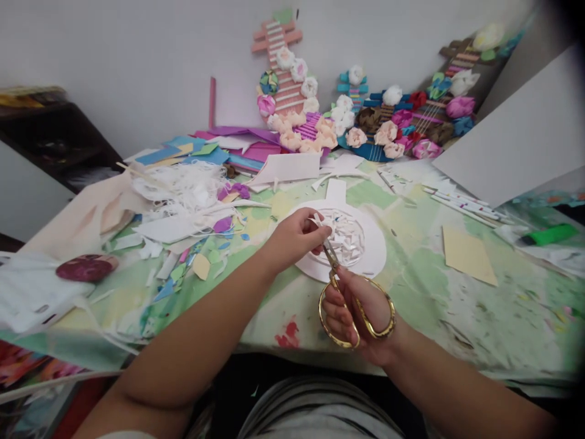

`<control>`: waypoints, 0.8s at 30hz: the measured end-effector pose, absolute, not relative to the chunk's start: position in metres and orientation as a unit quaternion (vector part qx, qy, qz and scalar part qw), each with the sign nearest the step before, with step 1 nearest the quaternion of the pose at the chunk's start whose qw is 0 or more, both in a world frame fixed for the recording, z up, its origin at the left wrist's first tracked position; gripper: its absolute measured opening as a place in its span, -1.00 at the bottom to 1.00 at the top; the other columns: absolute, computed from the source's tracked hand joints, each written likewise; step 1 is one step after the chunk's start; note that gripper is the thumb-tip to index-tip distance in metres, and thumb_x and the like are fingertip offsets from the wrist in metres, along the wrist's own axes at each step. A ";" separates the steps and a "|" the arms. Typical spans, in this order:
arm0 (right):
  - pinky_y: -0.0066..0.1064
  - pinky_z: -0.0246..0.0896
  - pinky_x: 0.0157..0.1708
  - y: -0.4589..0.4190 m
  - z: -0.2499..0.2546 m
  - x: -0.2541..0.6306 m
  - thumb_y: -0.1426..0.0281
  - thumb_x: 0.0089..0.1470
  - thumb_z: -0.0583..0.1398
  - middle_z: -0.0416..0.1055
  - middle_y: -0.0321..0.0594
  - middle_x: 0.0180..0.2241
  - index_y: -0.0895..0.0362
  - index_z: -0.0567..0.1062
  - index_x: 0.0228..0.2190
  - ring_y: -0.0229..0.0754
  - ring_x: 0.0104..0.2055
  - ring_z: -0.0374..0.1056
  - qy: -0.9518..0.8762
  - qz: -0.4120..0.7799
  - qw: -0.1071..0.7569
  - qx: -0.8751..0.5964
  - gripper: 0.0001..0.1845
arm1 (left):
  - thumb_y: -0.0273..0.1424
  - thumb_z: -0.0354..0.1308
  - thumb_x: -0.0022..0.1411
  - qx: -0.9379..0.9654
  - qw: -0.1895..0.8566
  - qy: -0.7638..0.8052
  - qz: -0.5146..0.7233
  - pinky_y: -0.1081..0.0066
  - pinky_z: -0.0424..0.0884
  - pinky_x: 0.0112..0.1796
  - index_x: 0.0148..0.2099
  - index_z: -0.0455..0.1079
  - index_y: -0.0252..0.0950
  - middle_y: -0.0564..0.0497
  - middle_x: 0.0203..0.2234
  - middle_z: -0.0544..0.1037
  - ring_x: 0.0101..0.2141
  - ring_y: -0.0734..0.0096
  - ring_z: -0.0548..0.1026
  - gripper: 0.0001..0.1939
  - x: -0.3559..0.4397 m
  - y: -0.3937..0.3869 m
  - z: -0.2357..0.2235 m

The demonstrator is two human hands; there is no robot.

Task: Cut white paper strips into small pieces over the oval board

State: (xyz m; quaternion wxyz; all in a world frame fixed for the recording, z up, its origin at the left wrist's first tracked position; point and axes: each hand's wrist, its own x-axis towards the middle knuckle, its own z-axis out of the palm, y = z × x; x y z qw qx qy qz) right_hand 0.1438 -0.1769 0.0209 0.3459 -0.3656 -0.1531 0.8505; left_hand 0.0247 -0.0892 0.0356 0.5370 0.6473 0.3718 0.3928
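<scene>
Your left hand point(297, 238), near the middle of the frame, pinches a thin white strip point(318, 221) between thumb and fingertips. Your right hand point(359, 308), lower and a little to the right in the frame, grasps a pair of scissors point(335, 266), its thumb and fingers through the gold loops. The blades point up toward your left fingertips and lie close to them; you cannot tell from here whether they touch the strip.

Just behind both hands, at the centre of the frame, a white paper cutout point(375, 245) lies flat on the green, paint-stained table cover point(420, 305). It has a round body and a short neck pointing to the top of the frame, and small white paper bits point(348, 241) fill an oval on the body.

Left of centre lie a tangle of white string point(187, 186) and scattered coloured scraps point(201, 266). A pale yellow sheet point(468, 255) lies at the right, and flower-decked guitar shapes point(286, 91) lean against the wall, upper centre to upper right.
</scene>
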 end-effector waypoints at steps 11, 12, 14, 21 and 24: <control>-0.63 -0.39 -0.91 -0.173 0.020 0.131 0.03 -0.04 -0.08 -0.01 -0.45 -0.91 0.14 0.08 -0.76 -0.46 -0.91 -0.10 -0.119 0.785 0.393 -0.464 -0.50 | -0.47 -0.02 -0.04 0.620 0.536 0.417 0.393 0.56 0.25 -0.60 -0.32 0.17 -0.30 0.18 -0.76 0.27 -0.71 0.62 0.27 -0.85 0.032 -0.080 0.020; -0.63 -0.38 -0.91 -0.172 0.021 0.130 0.01 -0.06 -0.08 -0.02 -0.46 -0.92 0.14 0.08 -0.75 -0.47 -0.91 -0.11 -0.119 0.776 0.395 -0.477 -0.49 | -0.47 -0.02 -0.05 0.617 0.531 0.427 0.393 0.55 0.25 -0.60 -0.31 0.18 -0.29 0.18 -0.76 0.28 -0.71 0.61 0.28 -0.84 0.032 -0.081 0.020; -0.64 -0.37 -0.91 -0.171 0.021 0.129 -0.03 -0.09 -0.07 -0.04 -0.48 -0.92 0.14 0.08 -0.75 -0.48 -0.91 -0.12 -0.129 0.763 0.399 -0.493 -0.48 | -0.46 -0.01 -0.06 0.616 0.524 0.440 0.390 0.54 0.26 -0.59 -0.30 0.18 -0.28 0.17 -0.75 0.30 -0.70 0.59 0.29 -0.82 0.033 -0.082 0.019; -0.64 -0.43 -0.91 -0.165 0.018 0.135 -0.08 -0.14 -0.06 -0.02 -0.48 -0.89 0.13 0.10 -0.71 -0.47 -0.90 -0.10 -0.163 0.770 0.370 -0.495 -0.48 | -0.48 -0.01 -0.08 0.610 0.528 0.458 0.374 0.54 0.27 -0.62 -0.28 0.19 -0.28 0.16 -0.75 0.30 -0.71 0.59 0.29 -0.78 0.033 -0.084 0.020; -0.62 -0.42 -0.90 -0.166 0.020 0.139 -0.04 -0.09 -0.10 -0.04 -0.47 -0.89 0.13 0.09 -0.72 -0.47 -0.90 -0.12 -0.147 0.788 0.367 -0.472 -0.49 | -0.51 -0.02 -0.10 0.548 0.558 0.469 0.410 0.53 0.29 -0.63 -0.28 0.19 -0.28 0.16 -0.74 0.28 -0.70 0.58 0.30 -0.76 0.031 -0.079 0.022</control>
